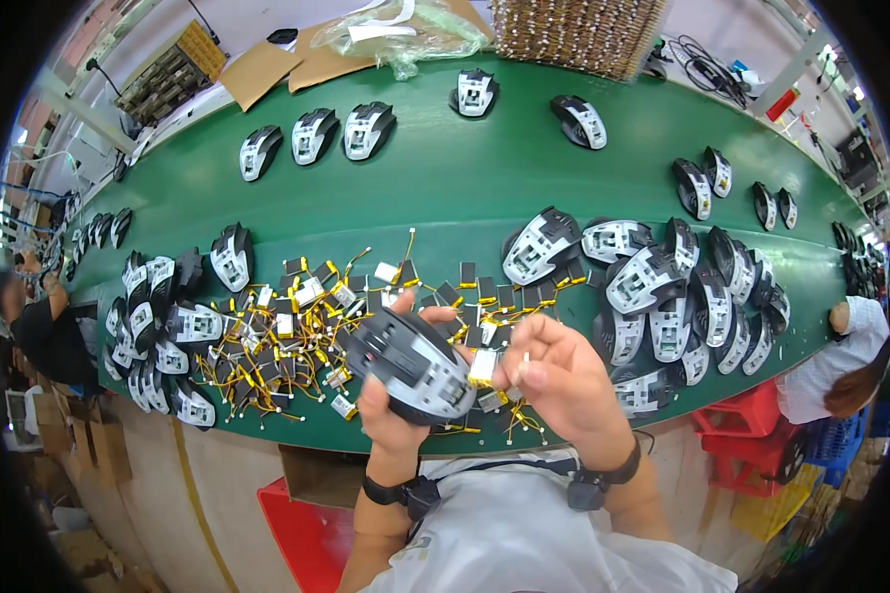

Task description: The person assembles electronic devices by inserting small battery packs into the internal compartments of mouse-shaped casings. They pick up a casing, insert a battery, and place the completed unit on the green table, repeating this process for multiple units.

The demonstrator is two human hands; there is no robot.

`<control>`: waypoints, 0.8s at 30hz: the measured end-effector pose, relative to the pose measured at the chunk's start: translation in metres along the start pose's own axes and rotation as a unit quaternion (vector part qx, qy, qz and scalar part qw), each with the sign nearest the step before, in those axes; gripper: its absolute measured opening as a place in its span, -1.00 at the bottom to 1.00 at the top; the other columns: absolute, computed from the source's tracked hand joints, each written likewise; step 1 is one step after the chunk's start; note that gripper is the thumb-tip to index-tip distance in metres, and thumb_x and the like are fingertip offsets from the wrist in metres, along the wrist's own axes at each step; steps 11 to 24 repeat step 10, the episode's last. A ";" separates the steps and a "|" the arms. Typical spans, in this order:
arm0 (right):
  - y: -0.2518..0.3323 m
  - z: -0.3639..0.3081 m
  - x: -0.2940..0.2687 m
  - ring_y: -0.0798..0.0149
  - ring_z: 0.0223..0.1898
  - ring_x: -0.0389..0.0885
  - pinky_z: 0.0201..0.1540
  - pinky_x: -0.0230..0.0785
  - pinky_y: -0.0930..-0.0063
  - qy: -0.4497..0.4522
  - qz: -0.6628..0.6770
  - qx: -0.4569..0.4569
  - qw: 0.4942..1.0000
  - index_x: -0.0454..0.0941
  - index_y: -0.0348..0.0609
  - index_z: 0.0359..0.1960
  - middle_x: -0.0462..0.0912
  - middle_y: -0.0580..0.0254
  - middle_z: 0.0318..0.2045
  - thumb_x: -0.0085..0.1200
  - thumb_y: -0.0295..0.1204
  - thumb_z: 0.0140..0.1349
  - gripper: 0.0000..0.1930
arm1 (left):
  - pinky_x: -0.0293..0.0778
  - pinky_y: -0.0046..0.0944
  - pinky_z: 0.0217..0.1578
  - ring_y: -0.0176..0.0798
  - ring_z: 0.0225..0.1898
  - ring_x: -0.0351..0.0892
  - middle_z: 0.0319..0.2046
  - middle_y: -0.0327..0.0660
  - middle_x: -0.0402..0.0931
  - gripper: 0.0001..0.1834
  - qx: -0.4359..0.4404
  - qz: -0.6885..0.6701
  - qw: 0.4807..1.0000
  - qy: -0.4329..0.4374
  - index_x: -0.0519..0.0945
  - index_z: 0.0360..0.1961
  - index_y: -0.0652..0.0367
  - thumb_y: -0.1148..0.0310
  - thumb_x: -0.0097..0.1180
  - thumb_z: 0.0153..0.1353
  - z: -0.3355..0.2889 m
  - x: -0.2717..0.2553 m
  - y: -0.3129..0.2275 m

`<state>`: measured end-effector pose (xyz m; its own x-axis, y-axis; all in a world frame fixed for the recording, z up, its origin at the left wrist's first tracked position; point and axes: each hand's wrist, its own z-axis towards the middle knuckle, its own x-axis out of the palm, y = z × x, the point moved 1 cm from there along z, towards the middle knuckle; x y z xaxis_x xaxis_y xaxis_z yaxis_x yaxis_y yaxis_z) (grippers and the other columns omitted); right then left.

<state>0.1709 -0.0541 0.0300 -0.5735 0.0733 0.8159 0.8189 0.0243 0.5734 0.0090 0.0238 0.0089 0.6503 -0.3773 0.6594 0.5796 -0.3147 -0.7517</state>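
My left hand (394, 427) is closed around a black-and-grey computer mouse (417, 362), its pale inner frame with cut-outs facing up. Thumb and fingers grip it from the sides, above the near edge of the green bench. Just to the right, my right hand (578, 385) pinches a small battery (484, 368), silver-white with a yellow end. A small white plug shows at those fingertips; the wire between is mostly hidden. Beneath both hands lies a loose heap of batteries (285, 324) with thin yellow, red and black wires.
Partly assembled mice crowd the bench right (648, 279) and left (195, 322); more stand along the far green belt (415, 183). At the back are a woven-looking box (578, 38) and clear plastic wrap (400, 40). People sit at both sides, near red crates (747, 413).
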 end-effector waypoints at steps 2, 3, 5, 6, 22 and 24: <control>0.000 -0.011 -0.001 0.38 -0.20 0.62 -0.08 0.44 0.53 -0.008 -0.034 0.073 0.997 0.50 -0.28 -0.09 0.65 0.17 -0.26 0.19 -0.54 0.21 -0.76 | 0.62 -0.08 -0.28 0.09 -0.25 0.63 0.00 0.14 0.47 -0.10 0.058 -0.067 0.996 -0.005 0.11 0.37 0.27 -0.21 -0.12 0.21 0.007 0.001 0.001; 0.001 -0.014 0.002 0.39 -0.21 0.62 -0.10 0.45 0.55 -0.012 -0.053 0.106 0.993 0.52 -0.28 -0.13 0.65 0.18 -0.26 0.20 -0.54 0.21 -0.78 | 0.62 -0.06 -0.28 0.10 -0.26 0.63 -0.01 0.14 0.47 -0.10 0.071 -0.075 0.995 -0.009 0.12 0.37 0.26 -0.20 -0.11 0.21 0.009 0.002 -0.002; -0.001 -0.014 0.008 0.43 -0.22 0.62 -0.16 0.45 0.60 -0.055 -0.093 0.123 0.987 0.56 -0.29 -0.19 0.65 0.23 -0.24 0.22 -0.54 0.20 -0.83 | 0.61 -0.03 -0.28 0.12 -0.26 0.63 -0.03 0.14 0.47 -0.10 0.085 -0.085 0.993 0.008 0.12 0.37 0.26 -0.19 -0.10 0.20 0.009 0.005 -0.003; -0.004 -0.013 0.010 0.44 -0.21 0.62 -0.15 0.45 0.61 -0.066 -0.102 0.115 0.986 0.56 -0.29 -0.19 0.65 0.24 -0.23 0.22 -0.54 0.20 -0.83 | 0.61 -0.02 -0.28 0.12 -0.26 0.62 -0.04 0.13 0.48 -0.11 0.092 -0.094 0.991 0.015 0.12 0.37 0.26 -0.19 -0.09 0.20 0.008 0.007 -0.002; -0.014 -0.015 0.010 0.45 -0.14 0.61 -0.06 0.45 0.59 -0.083 -0.182 0.090 0.976 0.53 -0.25 -0.07 0.64 0.29 -0.18 0.21 -0.54 0.22 -0.74 | 0.61 0.00 -0.26 0.16 -0.21 0.60 -0.04 0.12 0.47 -0.09 0.135 -0.002 0.991 0.027 0.08 0.39 0.21 -0.17 -0.04 0.16 0.006 0.009 0.003; -0.014 -0.015 0.010 0.45 -0.14 0.61 -0.06 0.45 0.59 -0.083 -0.182 0.090 0.976 0.53 -0.25 -0.07 0.64 0.29 -0.18 0.21 -0.54 0.22 -0.74 | 0.61 0.00 -0.26 0.16 -0.21 0.60 -0.04 0.12 0.47 -0.09 0.135 -0.002 0.991 0.027 0.08 0.39 0.21 -0.17 -0.04 0.16 0.006 0.009 0.003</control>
